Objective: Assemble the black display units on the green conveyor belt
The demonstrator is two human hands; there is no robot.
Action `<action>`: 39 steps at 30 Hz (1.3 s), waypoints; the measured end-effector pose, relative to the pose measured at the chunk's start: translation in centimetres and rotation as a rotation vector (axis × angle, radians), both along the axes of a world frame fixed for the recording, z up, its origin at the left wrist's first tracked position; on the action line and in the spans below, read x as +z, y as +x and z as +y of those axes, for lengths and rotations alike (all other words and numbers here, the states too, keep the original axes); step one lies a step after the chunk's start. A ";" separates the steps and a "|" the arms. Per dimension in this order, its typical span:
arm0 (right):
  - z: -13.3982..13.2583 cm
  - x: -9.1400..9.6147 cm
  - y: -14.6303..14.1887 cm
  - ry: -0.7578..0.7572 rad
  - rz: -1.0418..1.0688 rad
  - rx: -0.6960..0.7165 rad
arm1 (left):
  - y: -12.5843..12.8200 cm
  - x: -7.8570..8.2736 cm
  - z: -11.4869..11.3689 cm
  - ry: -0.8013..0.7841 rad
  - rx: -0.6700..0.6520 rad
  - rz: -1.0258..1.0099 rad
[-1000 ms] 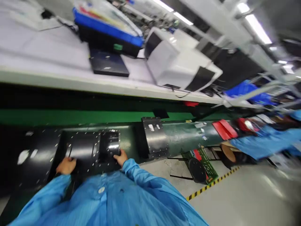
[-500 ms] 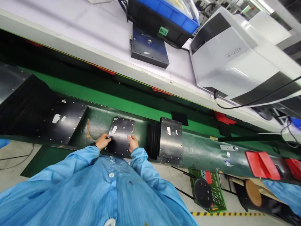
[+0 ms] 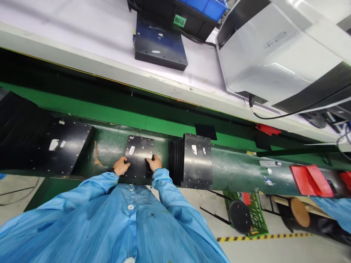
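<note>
A black metal plate (image 3: 138, 155) with small rivets and a white sticker lies on the dark green conveyor belt (image 3: 236, 171) right in front of me. My left hand (image 3: 121, 166) grips its left edge with curled fingers. My right hand (image 3: 154, 163) grips its right edge the same way. Both sleeves are light blue. A second black plate (image 3: 197, 160) sits on a stack of black plates just to the right of my right hand. A larger black panel (image 3: 64, 146) lies on the belt to the left.
Beyond the belt runs a white bench with a dark blue flat box (image 3: 159, 47), a blue bin (image 3: 208, 7) and a big white machine (image 3: 274, 54). Red parts (image 3: 311, 179) lie farther right on the belt. Round stools (image 3: 240, 216) stand on the floor by a yellow-black stripe.
One second ago the view was smeared and turned right; it has swung back over the belt. Both hands still hold the plate, which has shifted slightly away from me.
</note>
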State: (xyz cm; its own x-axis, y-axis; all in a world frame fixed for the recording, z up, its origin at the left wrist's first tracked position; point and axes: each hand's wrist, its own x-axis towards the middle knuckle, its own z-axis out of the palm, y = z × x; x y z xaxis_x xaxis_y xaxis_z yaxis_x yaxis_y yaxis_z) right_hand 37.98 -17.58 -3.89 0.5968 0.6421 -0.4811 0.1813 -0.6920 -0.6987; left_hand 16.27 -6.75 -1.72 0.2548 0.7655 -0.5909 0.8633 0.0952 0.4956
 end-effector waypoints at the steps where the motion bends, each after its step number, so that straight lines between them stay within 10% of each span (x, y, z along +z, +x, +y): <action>1: 0.1 0.1 -0.5 0.002 0.025 -0.031 | 0.0 0.1 0.0 -0.002 0.011 0.002; 6: 0.9 1.5 -3.6 0.134 0.175 -0.253 | -0.5 3.0 -0.4 0.001 0.046 -0.028; 10: -0.9 6.5 -2.3 0.372 0.203 -0.364 | -0.7 9.3 -1.3 0.067 -0.004 -0.173; 15: -8.1 15.5 6.4 0.577 -0.083 -0.342 | 4.7 18.8 -3.9 0.109 -0.253 -0.488; 19: -13.0 19.3 15.6 0.606 -0.165 -0.434 | 12.9 22.5 -7.2 0.111 -0.458 -0.657; 25: -16.2 17.7 22.1 0.264 -0.266 -0.452 | 21.1 19.6 -11.5 -0.027 -0.611 -0.614; 30: -18.3 15.8 22.3 -0.068 -0.426 -0.273 | 21.9 16.9 -12.8 -0.030 -0.550 -0.650; 39: -20.2 16.3 23.2 -0.195 -0.434 -0.284 | 22.6 15.9 -14.8 -0.064 -0.564 -0.700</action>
